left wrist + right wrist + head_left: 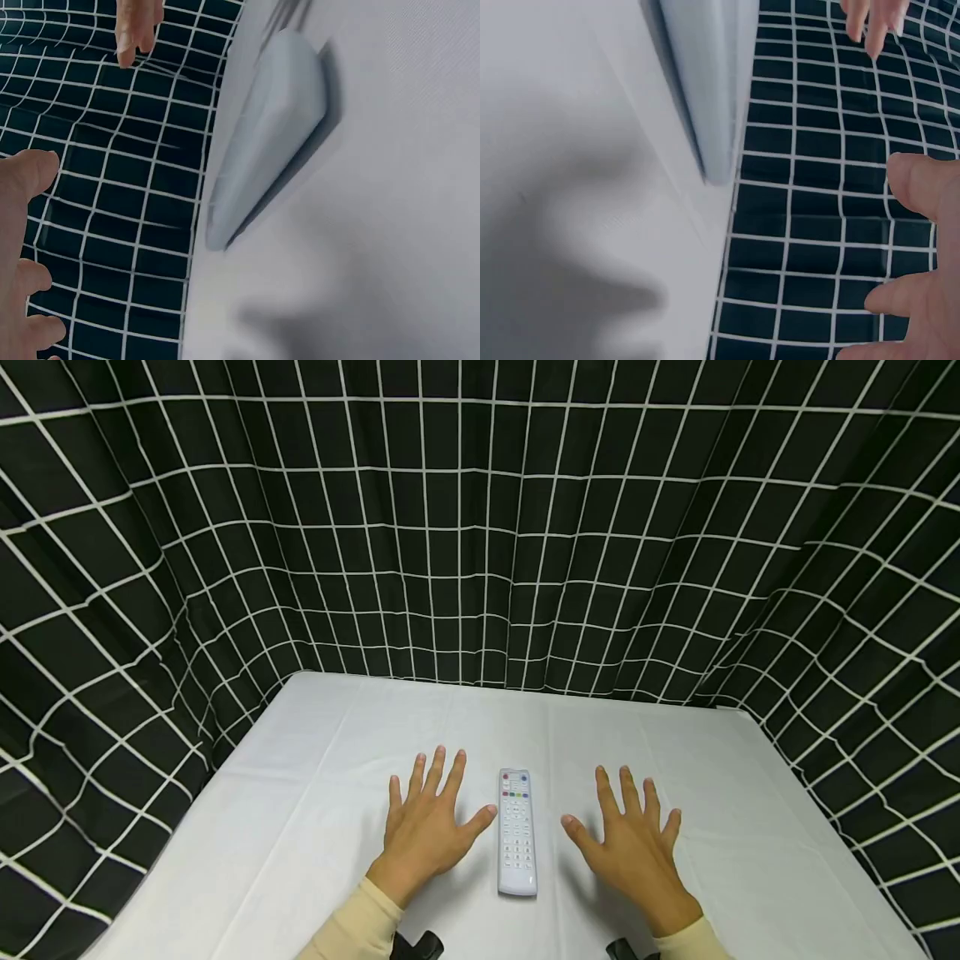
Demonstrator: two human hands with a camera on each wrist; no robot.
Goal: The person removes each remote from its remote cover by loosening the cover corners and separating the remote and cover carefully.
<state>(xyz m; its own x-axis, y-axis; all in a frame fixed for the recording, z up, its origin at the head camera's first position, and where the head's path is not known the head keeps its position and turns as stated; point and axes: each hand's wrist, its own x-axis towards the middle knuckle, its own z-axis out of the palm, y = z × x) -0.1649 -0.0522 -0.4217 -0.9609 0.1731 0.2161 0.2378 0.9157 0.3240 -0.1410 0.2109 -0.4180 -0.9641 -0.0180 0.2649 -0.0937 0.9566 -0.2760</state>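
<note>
Head view first: from where I stand, a pale remote control (517, 835) lies flat on the white table (247, 802), its long side running away from the person and its row of coloured buttons (515, 794) toward the far end. It sits between the two hands. The left hand (426, 831) is spread, palm down, its thumb tip just beside the remote's left edge. The right hand (636, 852) is spread as well, its thumb angled toward the remote but apart from it, with a wider gap than on the left. Both wrist views show the hands raised over the surface, shadows falling on the white below. Cream sleeves (352, 927) reach down to the wrists, with a black fitting (420, 947) visible by each one. Around the table hangs a black curtain (476, 552) with a white grid, folded at the sides.
</note>
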